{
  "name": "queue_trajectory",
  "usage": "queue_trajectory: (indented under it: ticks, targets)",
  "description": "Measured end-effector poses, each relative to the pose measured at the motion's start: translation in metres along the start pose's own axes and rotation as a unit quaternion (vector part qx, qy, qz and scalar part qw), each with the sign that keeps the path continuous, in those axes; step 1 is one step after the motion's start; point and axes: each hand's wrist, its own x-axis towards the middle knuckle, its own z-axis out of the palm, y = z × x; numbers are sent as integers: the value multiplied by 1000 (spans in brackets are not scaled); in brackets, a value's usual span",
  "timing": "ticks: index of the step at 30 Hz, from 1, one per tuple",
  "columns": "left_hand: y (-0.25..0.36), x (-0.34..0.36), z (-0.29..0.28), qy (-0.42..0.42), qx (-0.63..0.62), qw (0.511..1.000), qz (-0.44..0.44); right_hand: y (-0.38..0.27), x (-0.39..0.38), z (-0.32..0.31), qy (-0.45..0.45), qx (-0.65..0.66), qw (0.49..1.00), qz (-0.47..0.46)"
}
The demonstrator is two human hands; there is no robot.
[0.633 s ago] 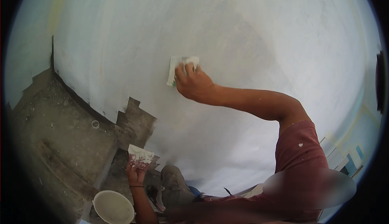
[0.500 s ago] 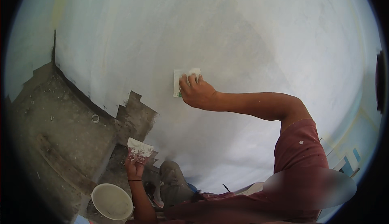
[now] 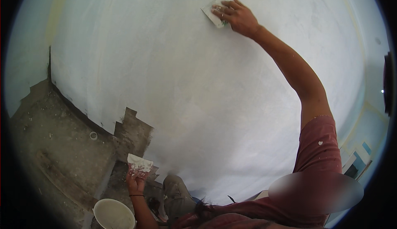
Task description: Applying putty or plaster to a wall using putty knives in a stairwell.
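Above the bucket [image 3: 99,213], I record left hand [image 3: 135,183] gripping smeared scraper [image 3: 139,165]; far upper-right of the bucket, right hand [image 3: 245,21], splayed presumably for even pressure, gripping pale plate [image 3: 212,18] against wall [image 3: 186,105].

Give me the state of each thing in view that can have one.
Wall, mostly pale, jagged dark patch low at left
Right scraper, slanted, held at the wall
Right hand, holding the right scraper
Left scraper, edge up, smeared white
Left hand, closed on the left scraper
Bucket, uncovered
Maroon sleeve, spotted white
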Motion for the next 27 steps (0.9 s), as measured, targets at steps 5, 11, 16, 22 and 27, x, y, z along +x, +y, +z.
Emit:
queue_trajectory:
  ticks: [5,11,16,22,27]
  targets:
    - [3,-3,0,12,0,1000,13,-68,-74,-29,-114,26,992,-51]
    - [1,-2,-1,32,8,999,6,-9,-25,-35,-82,61,969,224]
    - [2,0,3,14,-1,1000,-1,83,27,-41,188,256,920,232]
    - [1,-3,-16,36,34,999,12,-29,50,-12,-109,53,938,325]
    - [3,-2,-15,49,35,998,5,-160,22,-22,-118,153,961,198]
